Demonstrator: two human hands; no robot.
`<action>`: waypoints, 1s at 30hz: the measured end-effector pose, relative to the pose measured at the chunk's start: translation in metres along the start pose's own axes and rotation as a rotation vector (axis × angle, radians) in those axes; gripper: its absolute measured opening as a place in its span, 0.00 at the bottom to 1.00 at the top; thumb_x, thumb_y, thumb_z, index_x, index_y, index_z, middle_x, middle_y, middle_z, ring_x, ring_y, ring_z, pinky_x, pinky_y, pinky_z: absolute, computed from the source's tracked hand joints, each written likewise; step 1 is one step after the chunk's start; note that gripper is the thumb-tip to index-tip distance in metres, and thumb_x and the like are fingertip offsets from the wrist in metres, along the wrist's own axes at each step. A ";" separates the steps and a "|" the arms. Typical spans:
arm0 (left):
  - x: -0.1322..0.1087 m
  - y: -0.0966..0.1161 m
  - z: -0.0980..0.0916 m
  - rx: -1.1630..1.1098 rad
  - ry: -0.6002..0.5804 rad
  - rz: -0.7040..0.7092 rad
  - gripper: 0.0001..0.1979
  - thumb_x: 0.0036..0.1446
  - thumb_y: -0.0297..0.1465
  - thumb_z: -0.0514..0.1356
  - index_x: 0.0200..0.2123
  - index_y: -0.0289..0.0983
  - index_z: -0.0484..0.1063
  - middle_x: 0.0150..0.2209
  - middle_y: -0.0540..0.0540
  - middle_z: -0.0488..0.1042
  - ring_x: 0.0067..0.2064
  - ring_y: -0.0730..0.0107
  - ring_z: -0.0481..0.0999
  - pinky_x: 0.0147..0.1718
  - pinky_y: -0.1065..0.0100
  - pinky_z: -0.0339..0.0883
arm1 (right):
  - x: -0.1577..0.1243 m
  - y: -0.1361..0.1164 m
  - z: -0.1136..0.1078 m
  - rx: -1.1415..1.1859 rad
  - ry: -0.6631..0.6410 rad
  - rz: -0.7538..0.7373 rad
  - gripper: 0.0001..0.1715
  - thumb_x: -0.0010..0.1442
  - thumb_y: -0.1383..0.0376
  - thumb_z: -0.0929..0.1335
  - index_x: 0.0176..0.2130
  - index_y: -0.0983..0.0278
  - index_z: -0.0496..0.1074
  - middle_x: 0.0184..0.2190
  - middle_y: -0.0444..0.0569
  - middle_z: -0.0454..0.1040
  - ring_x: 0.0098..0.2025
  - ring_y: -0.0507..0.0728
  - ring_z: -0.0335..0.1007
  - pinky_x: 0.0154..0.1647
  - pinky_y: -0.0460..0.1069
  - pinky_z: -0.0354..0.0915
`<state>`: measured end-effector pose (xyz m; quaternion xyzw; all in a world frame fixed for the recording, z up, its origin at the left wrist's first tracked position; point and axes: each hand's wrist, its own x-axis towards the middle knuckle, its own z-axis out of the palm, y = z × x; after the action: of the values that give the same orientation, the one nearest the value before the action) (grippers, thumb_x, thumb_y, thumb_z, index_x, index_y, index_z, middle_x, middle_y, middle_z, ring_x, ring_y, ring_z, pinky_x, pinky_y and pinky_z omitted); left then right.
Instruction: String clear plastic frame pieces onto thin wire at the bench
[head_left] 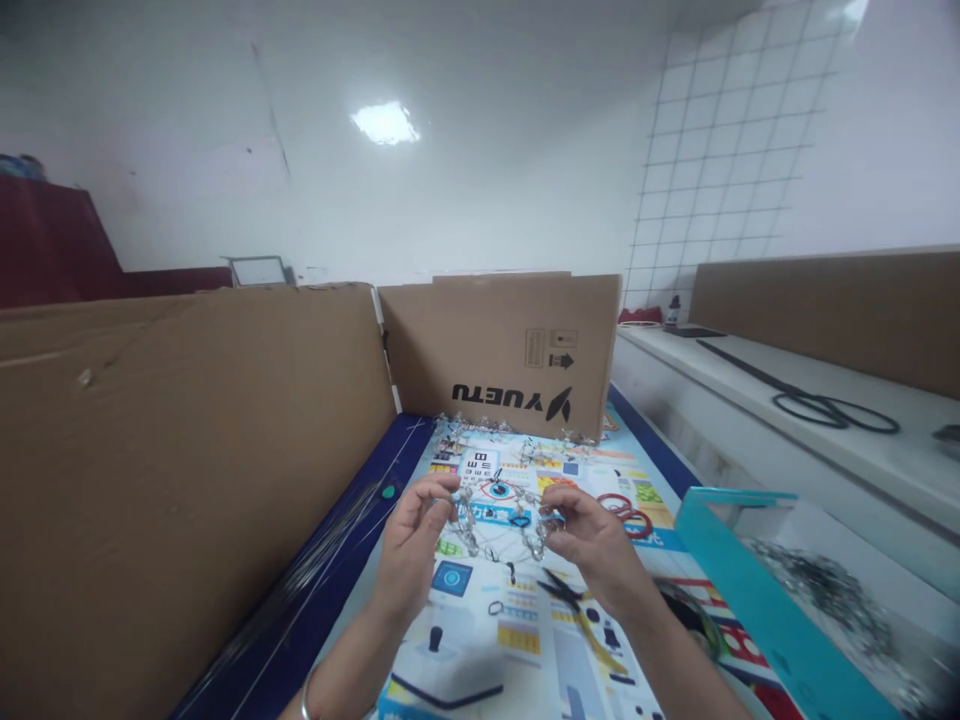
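Note:
My left hand (417, 540) is closed, thumb against fingers, at one end of a strand of clear, glassy beads (467, 525). My right hand (592, 540) pinches another beaded part (537, 540) of what looks like the same strand. Thin links seem to run between the hands, too fine to trace. Both hands are raised a little above the printed, colourful table cover (420, 640). Below them lies a pair of pliers with yellow handles (589, 625). Beyond my right hand are red-handled scissors (636, 520).
A teal box (739, 600) at the right holds a heap of clear beaded pieces (832, 590). Cardboard walls (495, 340) stand at the back and left. More beaded pieces (480, 424) lie along the back. Large black scissors (832, 410) rest on the white counter (780, 370).

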<state>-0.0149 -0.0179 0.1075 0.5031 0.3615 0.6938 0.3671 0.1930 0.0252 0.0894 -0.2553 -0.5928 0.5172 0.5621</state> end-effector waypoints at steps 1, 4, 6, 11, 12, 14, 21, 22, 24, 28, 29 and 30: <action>0.000 0.000 0.002 -0.013 -0.004 0.021 0.04 0.55 0.33 0.57 0.31 0.38 0.68 0.43 0.47 0.68 0.39 0.70 0.67 0.40 0.69 0.60 | 0.000 -0.002 -0.002 0.003 0.009 -0.005 0.19 0.40 0.60 0.75 0.35 0.59 0.71 0.37 0.47 0.67 0.38 0.56 0.63 0.34 0.48 0.63; 0.001 -0.001 0.005 -0.045 -0.032 0.062 0.03 0.55 0.31 0.57 0.31 0.38 0.68 0.43 0.47 0.68 0.38 0.70 0.67 0.40 0.69 0.60 | 0.002 -0.005 -0.007 0.001 0.039 -0.015 0.19 0.40 0.60 0.75 0.35 0.59 0.72 0.38 0.48 0.67 0.39 0.57 0.63 0.35 0.49 0.64; 0.002 -0.004 0.002 -0.049 -0.067 0.068 0.03 0.55 0.30 0.57 0.30 0.38 0.68 0.44 0.46 0.67 0.38 0.70 0.67 0.40 0.69 0.60 | 0.003 -0.005 -0.010 -0.002 0.054 -0.025 0.19 0.39 0.60 0.75 0.34 0.60 0.72 0.39 0.49 0.66 0.39 0.58 0.63 0.34 0.49 0.64; 0.007 -0.010 -0.010 -0.008 -0.291 0.125 0.11 0.48 0.31 0.63 0.36 0.39 0.66 0.49 0.44 0.62 0.40 0.68 0.65 0.43 0.66 0.59 | 0.005 -0.002 -0.013 0.036 0.062 -0.042 0.19 0.38 0.62 0.75 0.34 0.59 0.73 0.39 0.48 0.66 0.40 0.57 0.63 0.35 0.48 0.64; 0.008 -0.010 -0.011 0.022 -0.339 0.131 0.13 0.47 0.29 0.63 0.38 0.40 0.65 0.51 0.44 0.60 0.43 0.66 0.64 0.45 0.65 0.59 | 0.006 -0.002 -0.014 0.043 0.068 -0.046 0.19 0.38 0.62 0.75 0.34 0.59 0.73 0.39 0.48 0.66 0.40 0.57 0.63 0.35 0.48 0.64; 0.009 -0.008 -0.012 0.092 -0.409 0.135 0.17 0.47 0.26 0.63 0.41 0.41 0.63 0.53 0.43 0.58 0.50 0.62 0.61 0.48 0.63 0.57 | 0.006 -0.001 -0.014 0.046 0.084 -0.056 0.18 0.38 0.63 0.76 0.33 0.60 0.73 0.39 0.49 0.67 0.41 0.58 0.63 0.36 0.49 0.64; 0.007 -0.007 -0.008 0.237 -0.450 0.209 0.23 0.46 0.19 0.60 0.44 0.43 0.59 0.55 0.42 0.55 0.56 0.57 0.55 0.47 0.62 0.59 | 0.006 -0.001 -0.013 0.025 0.075 -0.091 0.18 0.38 0.62 0.76 0.33 0.60 0.73 0.38 0.49 0.66 0.44 0.59 0.61 0.38 0.50 0.64; 0.007 -0.007 -0.009 0.246 -0.441 0.213 0.23 0.46 0.19 0.60 0.44 0.43 0.60 0.55 0.42 0.56 0.55 0.57 0.57 0.46 0.62 0.59 | 0.006 -0.001 -0.013 0.022 0.062 -0.095 0.18 0.39 0.63 0.76 0.33 0.60 0.73 0.39 0.49 0.66 0.44 0.59 0.61 0.38 0.49 0.64; 0.007 -0.006 -0.011 0.255 -0.426 0.211 0.22 0.45 0.18 0.59 0.43 0.42 0.60 0.54 0.42 0.56 0.52 0.59 0.60 0.45 0.62 0.59 | 0.005 -0.003 -0.013 0.019 0.030 -0.104 0.18 0.40 0.63 0.75 0.35 0.59 0.73 0.40 0.49 0.64 0.44 0.58 0.60 0.36 0.48 0.64; 0.008 -0.004 -0.016 0.238 -0.415 0.179 0.18 0.45 0.19 0.61 0.38 0.41 0.62 0.51 0.43 0.58 0.52 0.60 0.59 0.48 0.63 0.57 | 0.003 -0.010 -0.013 -0.007 -0.038 -0.137 0.17 0.44 0.64 0.74 0.36 0.57 0.72 0.39 0.47 0.63 0.43 0.56 0.59 0.35 0.46 0.63; 0.009 -0.003 -0.017 0.232 -0.417 0.170 0.16 0.45 0.20 0.61 0.36 0.41 0.63 0.51 0.44 0.59 0.54 0.59 0.57 0.50 0.62 0.55 | 0.003 -0.012 -0.013 -0.016 -0.052 -0.150 0.16 0.45 0.64 0.74 0.37 0.57 0.71 0.39 0.47 0.62 0.42 0.56 0.59 0.34 0.46 0.63; 0.009 -0.002 -0.017 0.224 -0.420 0.158 0.15 0.45 0.20 0.62 0.34 0.40 0.63 0.50 0.44 0.59 0.55 0.59 0.56 0.51 0.62 0.53 | 0.002 -0.014 -0.012 -0.025 -0.067 -0.164 0.16 0.45 0.64 0.74 0.37 0.57 0.71 0.39 0.47 0.62 0.42 0.55 0.59 0.34 0.46 0.63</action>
<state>-0.0332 -0.0115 0.1050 0.7006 0.3115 0.5562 0.3205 0.2077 0.0268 0.1005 -0.1954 -0.6366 0.4703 0.5791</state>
